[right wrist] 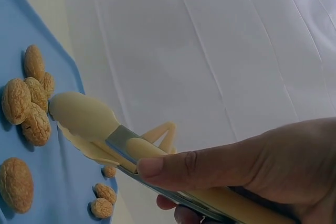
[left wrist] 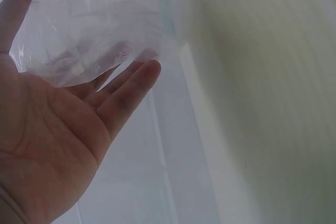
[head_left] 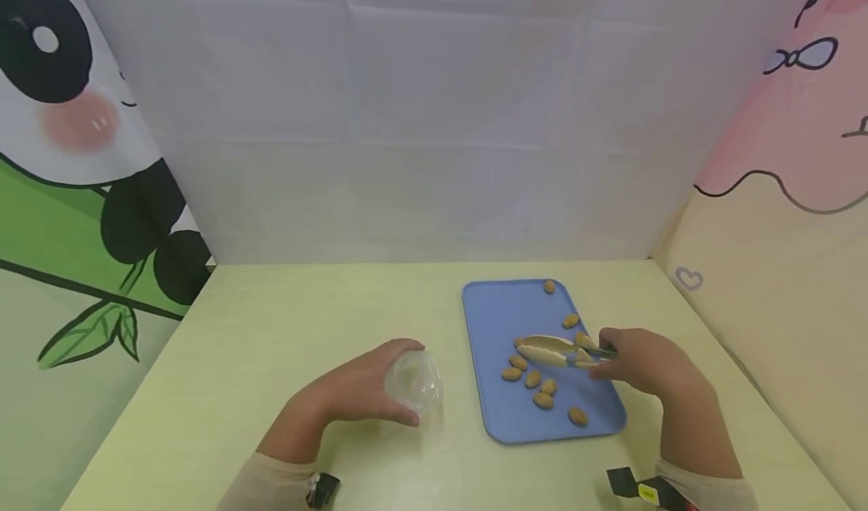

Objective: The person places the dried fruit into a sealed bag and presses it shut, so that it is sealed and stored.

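Note:
My left hand point(head_left: 369, 383) holds a clear, crinkled plastic bag point(head_left: 415, 381) above the table, thumb on the near side and fingers on the far side. In the left wrist view the bag point(left wrist: 100, 30) spans the space between thumb and fingers. With my right hand point(head_left: 644, 360) I grip food tongs point(head_left: 552, 351) with cream-coloured heads and metal arms. The tong heads point(right wrist: 86, 116) point left over a blue tray point(head_left: 495, 315), slightly apart, tips close to a cluster of brown, wrinkled, nut-like ovals point(right wrist: 37, 98). Several more ovals point(head_left: 543, 400) lie scattered on the tray.
The pale yellow table point(head_left: 298, 307) extends around the tray and the bag. A white sheet point(head_left: 441, 119) stands upright behind it. Painted cartoon panels flank both sides, the right panel point(head_left: 780, 270) running along the table's edge.

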{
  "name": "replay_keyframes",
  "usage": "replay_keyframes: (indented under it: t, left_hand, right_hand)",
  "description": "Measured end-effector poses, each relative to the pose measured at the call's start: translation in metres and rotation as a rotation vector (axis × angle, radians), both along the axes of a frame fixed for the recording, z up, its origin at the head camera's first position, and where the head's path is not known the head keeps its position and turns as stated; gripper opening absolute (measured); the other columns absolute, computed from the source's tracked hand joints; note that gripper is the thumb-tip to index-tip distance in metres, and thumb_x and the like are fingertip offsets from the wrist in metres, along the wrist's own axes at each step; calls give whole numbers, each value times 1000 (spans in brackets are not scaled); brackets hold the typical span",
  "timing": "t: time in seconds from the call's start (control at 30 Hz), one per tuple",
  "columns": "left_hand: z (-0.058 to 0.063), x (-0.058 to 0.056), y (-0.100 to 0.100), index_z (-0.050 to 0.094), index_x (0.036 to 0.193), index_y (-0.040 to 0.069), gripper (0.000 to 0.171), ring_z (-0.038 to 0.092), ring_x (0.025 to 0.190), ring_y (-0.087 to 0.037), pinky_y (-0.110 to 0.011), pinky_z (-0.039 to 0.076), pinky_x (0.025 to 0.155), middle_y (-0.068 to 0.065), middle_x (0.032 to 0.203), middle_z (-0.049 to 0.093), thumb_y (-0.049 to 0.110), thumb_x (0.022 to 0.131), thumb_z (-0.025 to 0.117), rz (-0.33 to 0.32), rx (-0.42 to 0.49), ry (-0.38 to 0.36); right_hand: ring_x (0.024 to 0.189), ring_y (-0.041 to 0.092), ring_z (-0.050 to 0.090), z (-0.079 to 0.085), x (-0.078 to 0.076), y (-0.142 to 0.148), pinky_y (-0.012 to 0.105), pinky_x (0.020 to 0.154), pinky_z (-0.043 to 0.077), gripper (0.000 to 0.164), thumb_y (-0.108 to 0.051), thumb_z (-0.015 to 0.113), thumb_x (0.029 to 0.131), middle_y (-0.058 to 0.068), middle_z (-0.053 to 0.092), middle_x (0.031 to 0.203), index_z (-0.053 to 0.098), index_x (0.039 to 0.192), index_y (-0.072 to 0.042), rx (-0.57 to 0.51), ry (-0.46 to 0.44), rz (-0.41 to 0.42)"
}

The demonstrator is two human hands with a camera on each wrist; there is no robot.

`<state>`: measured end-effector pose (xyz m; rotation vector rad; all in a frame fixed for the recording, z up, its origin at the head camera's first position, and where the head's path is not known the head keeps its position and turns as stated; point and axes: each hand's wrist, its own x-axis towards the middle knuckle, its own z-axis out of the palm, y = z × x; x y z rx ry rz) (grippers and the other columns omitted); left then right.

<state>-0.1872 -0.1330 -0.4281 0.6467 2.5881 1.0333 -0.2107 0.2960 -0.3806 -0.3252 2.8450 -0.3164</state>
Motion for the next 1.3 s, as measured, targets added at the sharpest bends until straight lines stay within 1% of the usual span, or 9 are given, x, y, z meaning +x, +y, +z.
replay_keyframes:
  t: [0.13,0.33,0.47,0.6,0.7,0.87,0.93,1.1,1.3]
  left_hand:
    - [-3,0,-1,33,148,34,101,47,126,-11,-45,40,103,14,145,44,54,64,86,4,-2,-4]
    - [-5,-2,-2,42,139,29,90,52,115,-10,-42,44,97,13,132,52,56,65,85,-4,-16,30]
    - [-5,-1,-1,45,137,28,86,52,114,-9,-40,44,98,13,130,53,57,66,84,-8,-26,45]
    - [-3,-2,-1,46,135,26,85,55,110,-12,-39,46,94,11,127,56,59,67,83,-16,-12,54]
    - [-2,-3,0,47,135,24,84,57,108,-14,-38,46,91,8,125,58,59,67,82,-22,-5,51]
    - [-3,-3,0,48,134,20,84,57,105,-14,-38,47,88,6,123,59,59,68,82,-28,-5,52]
    - [-5,-4,0,48,134,21,83,56,106,-13,-39,47,90,7,123,59,59,68,82,-26,-11,56]
    - [-10,-8,-1,48,134,24,82,55,107,-10,-39,46,92,9,125,58,59,68,82,-28,-21,63]
    - [-14,-11,-1,47,134,25,81,54,106,-10,-38,46,90,8,125,58,59,69,82,-34,-7,55]
  right_hand:
    - [71,16,48,1,1,2,35,60,37,40,-52,72,81,-4,55,80,55,92,-18,9,20,-1]
    - [67,14,46,4,4,3,33,58,35,44,-58,69,82,-5,52,74,55,95,-18,-16,103,20]
    - [67,13,48,4,6,3,32,58,37,50,-63,65,82,-7,54,74,57,99,-17,-22,169,36]
    - [63,13,44,5,5,0,31,56,35,51,-68,60,83,-6,47,68,53,92,-18,-38,236,44]
    - [61,13,41,8,5,-3,31,54,32,52,-71,56,84,-4,42,66,51,90,-19,-52,266,44]
    - [59,12,39,14,9,-11,31,52,30,43,-62,61,87,-5,42,65,51,89,-20,-89,321,51]
    - [57,11,38,15,10,-14,30,51,29,40,-58,64,87,-6,40,64,49,86,-20,-101,358,58]
    - [56,10,37,16,12,-20,29,51,29,38,-57,65,87,-7,38,63,49,86,-22,-107,432,67]
    - [55,7,37,18,17,-31,27,51,30,33,-51,68,87,-10,38,62,49,85,-24,-116,508,90]
